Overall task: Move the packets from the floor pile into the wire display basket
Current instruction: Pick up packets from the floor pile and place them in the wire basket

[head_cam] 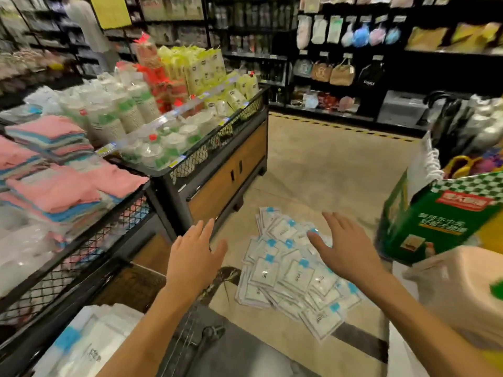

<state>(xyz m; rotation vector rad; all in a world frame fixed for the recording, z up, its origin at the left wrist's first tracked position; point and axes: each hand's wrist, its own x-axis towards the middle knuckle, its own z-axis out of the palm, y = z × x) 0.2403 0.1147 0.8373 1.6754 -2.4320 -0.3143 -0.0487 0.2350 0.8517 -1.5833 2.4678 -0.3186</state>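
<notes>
Both hands are held out flat over the floor, fingers straight and slightly spread, holding nothing. The left hand (pixel 194 257) hangs above the corner of the wire display basket (pixel 81 257), whose mesh wall runs down the left side; the right hand (pixel 345 248) hovers over the far part of the pile of packets (pixel 288 270), and whether its fingertips touch the top packets cannot be told.

That pile lies on the tan floor (pixel 326 164) between the basket and a green carton (pixel 435 221). Each packet is white with a blue tab at its top edge and a framed label (the print is too small and blurred to read). More of the same packets (pixel 87 341) lie at the bottom left edge, inside the basket as far as can be seen, cut off by the frame.

On the carton there is a red panel and pale Chinese lettering, smeared beyond reading, above a green-and-white chequered band. A beige bag (pixel 462 289) sits in front of it, partly out of view. Folded pink and blue cloths (pixel 54 183) fill the basket's far section.
</notes>
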